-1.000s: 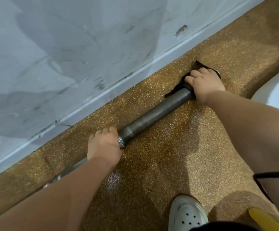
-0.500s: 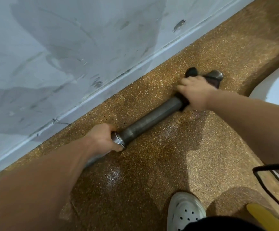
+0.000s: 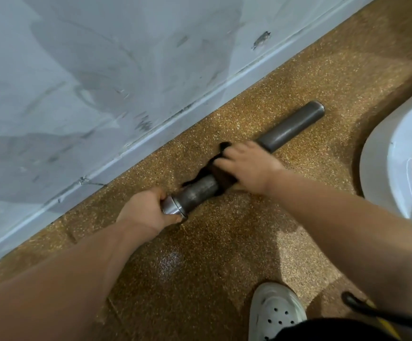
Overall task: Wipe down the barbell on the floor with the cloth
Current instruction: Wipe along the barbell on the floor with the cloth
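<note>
The barbell (image 3: 291,126) lies diagonally on the speckled brown floor, its thick grey sleeve running from lower left to its free end at the upper right. My left hand (image 3: 143,212) grips the bar just behind the shiny collar. My right hand (image 3: 246,163) is closed over a dark cloth (image 3: 222,175) wrapped around the middle of the sleeve. A short stretch of bare sleeve shows between my two hands. The thin shaft to the left is hidden under my left hand and forearm.
A scuffed grey wall (image 3: 101,82) with a pale baseboard runs close behind the barbell. A white curved object (image 3: 392,153) sits on the floor at the right. My white perforated shoe (image 3: 276,313) stands at the bottom, with a black strap beside it.
My right hand has slid the cloth along the sleeve from the far end toward the collar, uncovering the sleeve's end. My left hand has kept its grip by the collar.
</note>
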